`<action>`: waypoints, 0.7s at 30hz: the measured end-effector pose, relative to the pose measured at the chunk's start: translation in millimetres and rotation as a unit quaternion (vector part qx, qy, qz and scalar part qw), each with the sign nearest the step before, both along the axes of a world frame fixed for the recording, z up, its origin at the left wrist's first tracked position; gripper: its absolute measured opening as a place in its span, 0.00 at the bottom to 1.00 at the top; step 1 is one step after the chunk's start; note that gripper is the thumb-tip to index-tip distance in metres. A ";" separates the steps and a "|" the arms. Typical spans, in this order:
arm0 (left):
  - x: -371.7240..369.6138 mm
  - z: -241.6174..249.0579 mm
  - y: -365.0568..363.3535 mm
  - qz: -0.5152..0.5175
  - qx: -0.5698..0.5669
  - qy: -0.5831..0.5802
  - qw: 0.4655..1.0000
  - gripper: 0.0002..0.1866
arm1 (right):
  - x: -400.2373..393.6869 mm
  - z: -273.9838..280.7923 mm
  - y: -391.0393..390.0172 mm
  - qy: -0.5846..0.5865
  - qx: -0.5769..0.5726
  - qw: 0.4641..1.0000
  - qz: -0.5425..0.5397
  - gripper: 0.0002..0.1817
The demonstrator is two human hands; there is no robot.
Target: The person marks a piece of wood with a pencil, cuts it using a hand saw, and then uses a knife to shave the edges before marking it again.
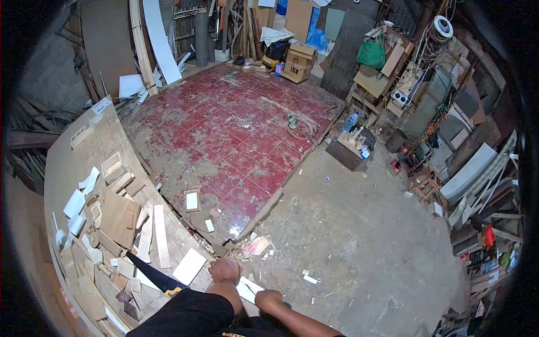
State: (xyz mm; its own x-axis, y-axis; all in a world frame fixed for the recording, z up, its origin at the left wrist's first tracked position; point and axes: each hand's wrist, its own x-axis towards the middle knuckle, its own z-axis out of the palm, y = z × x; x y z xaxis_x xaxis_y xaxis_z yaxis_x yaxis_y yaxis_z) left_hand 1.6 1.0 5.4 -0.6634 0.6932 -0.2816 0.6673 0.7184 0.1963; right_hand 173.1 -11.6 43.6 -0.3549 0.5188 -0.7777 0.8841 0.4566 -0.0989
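Observation:
My left hand [225, 271] is closed at the near right edge of the workbench, against one end of a narrow white strip [247, 290]. Just to its right, my right hand [269, 300] is closed in a fist at the strip's other side; what it grips is hidden under the fingers. Left of my left arm lies a handsaw [152, 273] with a black blade and a yellow and black handle, partly covered by my dark sleeve. A white rectangular board [190, 266] rests on the bench beside my left hand.
Wood offcuts and a brown panel [119, 219] cover the workbench [135, 160]. Beyond it is a dusty red tiled floor [224, 129] with a raised edge. Scraps litter the concrete floor [348, 241]. A dark box [344, 153], cluttered shelves and stacked boards stand at the right.

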 end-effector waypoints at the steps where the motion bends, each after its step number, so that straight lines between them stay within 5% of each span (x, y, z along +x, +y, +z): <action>1: -0.6 -0.1 0.0 0.000 -0.002 -0.001 1.000 0.28 | -2.4 19.4 0.6 0.003 -0.008 0.999 0.035 0.15; 5: 3.7 -22.5 -4.2 0.000 0.064 0.036 0.997 0.28 | -22.0 -34.9 -3.8 0.013 0.010 1.000 -0.018 0.16; 13: 1.4 -12.1 -0.9 -0.003 0.028 -0.001 1.000 0.28 | -14.8 -1.7 9.9 0.003 -0.037 0.999 0.029 0.16; 21: 4.2 -3.2 -2.4 -0.006 0.024 0.002 1.000 0.28 | -21.0 -49.2 -2.6 0.043 0.014 0.998 -0.037 0.16</action>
